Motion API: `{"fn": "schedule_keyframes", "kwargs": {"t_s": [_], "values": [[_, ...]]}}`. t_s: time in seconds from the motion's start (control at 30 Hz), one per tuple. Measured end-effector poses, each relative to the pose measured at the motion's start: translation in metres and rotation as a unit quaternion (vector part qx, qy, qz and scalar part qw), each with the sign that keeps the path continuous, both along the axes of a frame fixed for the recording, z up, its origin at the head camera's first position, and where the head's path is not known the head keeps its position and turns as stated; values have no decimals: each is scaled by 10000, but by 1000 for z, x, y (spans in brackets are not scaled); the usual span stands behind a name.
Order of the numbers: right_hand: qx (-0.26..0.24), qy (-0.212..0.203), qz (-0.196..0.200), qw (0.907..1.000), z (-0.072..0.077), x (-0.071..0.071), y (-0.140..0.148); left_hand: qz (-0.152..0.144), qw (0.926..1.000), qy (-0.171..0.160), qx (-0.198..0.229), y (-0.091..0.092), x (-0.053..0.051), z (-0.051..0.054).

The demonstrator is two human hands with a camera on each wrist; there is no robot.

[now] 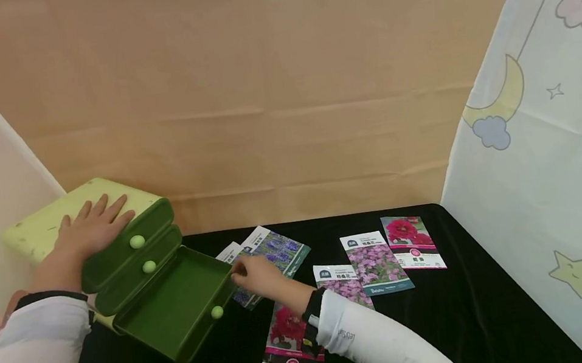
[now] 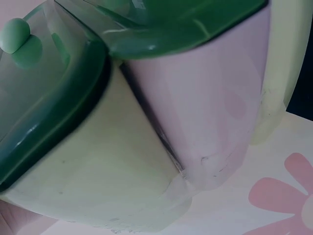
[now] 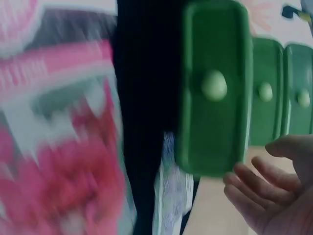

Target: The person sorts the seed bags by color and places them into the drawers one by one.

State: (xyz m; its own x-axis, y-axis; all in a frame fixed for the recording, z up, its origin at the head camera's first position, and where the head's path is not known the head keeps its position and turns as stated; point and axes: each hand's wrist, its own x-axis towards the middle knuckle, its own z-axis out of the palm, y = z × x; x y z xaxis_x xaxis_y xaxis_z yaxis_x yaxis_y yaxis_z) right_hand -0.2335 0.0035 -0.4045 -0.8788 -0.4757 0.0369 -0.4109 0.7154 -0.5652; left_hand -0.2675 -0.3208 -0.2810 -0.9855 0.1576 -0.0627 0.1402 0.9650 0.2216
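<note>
A pale yellow-green box with three dark green drawers [image 1: 123, 246] stands at the left, tilted in the head view. Its bottom drawer [image 1: 171, 298] is pulled out, its bare green floor showing; the upper two are closed, each with a round light green knob [image 1: 137, 241]. My left hand [image 1: 93, 229] rests on the box top with fingers spread. At the far right corner of the pulled-out drawer is my right hand [image 1: 262, 277], its fingers loosely bent with nothing seen in them. Whether they touch the rim cannot be made out. Flower seed packets with purple blooms [image 1: 278, 249] lie behind that hand.
On the black cloth [image 1: 442, 321] lie a red-flower packet [image 1: 291, 353] in front, two pink-flower packets [image 1: 376, 262] at the right, overlapping, and another red-flower packet [image 1: 414, 242] behind them. Printed white sheets [image 1: 572, 181] hang at both sides, with a tan backdrop [image 1: 267, 86] behind.
</note>
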Motion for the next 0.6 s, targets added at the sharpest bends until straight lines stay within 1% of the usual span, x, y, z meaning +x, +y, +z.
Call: {"fn": "schedule_keyframes", "kwargs": {"t_s": [0.07, 0.17, 0.27, 0.3, 0.4, 0.6], "values": [[-117, -25, -327, 9994, 3, -13, 4, 6, 10000, 26, -2, -1, 0, 0], [-175, -85, -742, 9971, 2, -31, 8, 26, 10000, 50, -6, -2, 0, 0], [-31, -144, -924, 9956, -5, -46, 9, 28, 10000, 76, 6, -2, 0, 1], [104, -141, -962, 9952, -9, -50, 10, 29, 10000, 75, 11, -2, 1, 1], [518, -187, -1034, 9931, -20, -57, 9, 10, 10000, 62, 26, -1, 1, 1], [1179, -295, -1057, 9869, -38, -62, 8, -28, 10000, -7, 33, 2, 1, 0]]}}
